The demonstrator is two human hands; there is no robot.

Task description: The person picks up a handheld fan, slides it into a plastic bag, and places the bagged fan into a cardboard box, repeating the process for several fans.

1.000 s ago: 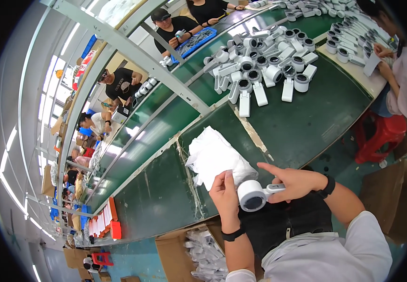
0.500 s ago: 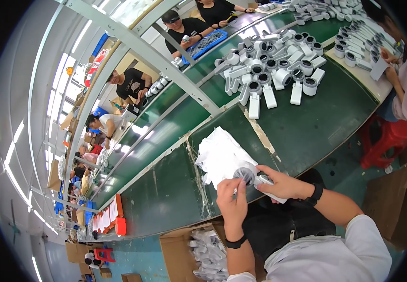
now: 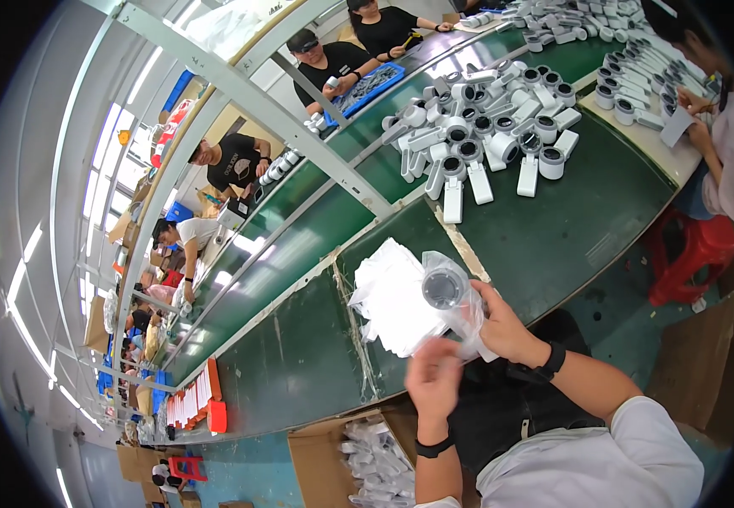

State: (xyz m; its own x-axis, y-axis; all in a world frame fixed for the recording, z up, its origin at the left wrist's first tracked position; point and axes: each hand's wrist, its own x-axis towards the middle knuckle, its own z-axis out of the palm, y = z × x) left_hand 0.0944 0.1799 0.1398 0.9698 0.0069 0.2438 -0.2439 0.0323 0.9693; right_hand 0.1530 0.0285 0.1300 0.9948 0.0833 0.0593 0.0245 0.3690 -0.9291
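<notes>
Hands [image 3: 469,347] on bagged white device [image 3: 447,292]; bag stack [image 3: 392,296] beside, device pile [image 3: 485,135] beyond.

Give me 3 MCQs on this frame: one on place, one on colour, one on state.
1. Where does the stack of clear bags lie?
A. on the green belt, at the near edge
B. in the cardboard box
C. on the red stool

2. What colour is the belt surface?
A. blue
B. green
C. grey

3. What state is the round white device in?
A. lying bare on the belt
B. held up inside a clear bag
C. packed in the box

Answers:
1 A, the stack rests on the belt just ahead of both hands.
2 B, the belt shows dark green.
3 B, the right hand and left hand hold it off the belt with clear film around it.
</notes>
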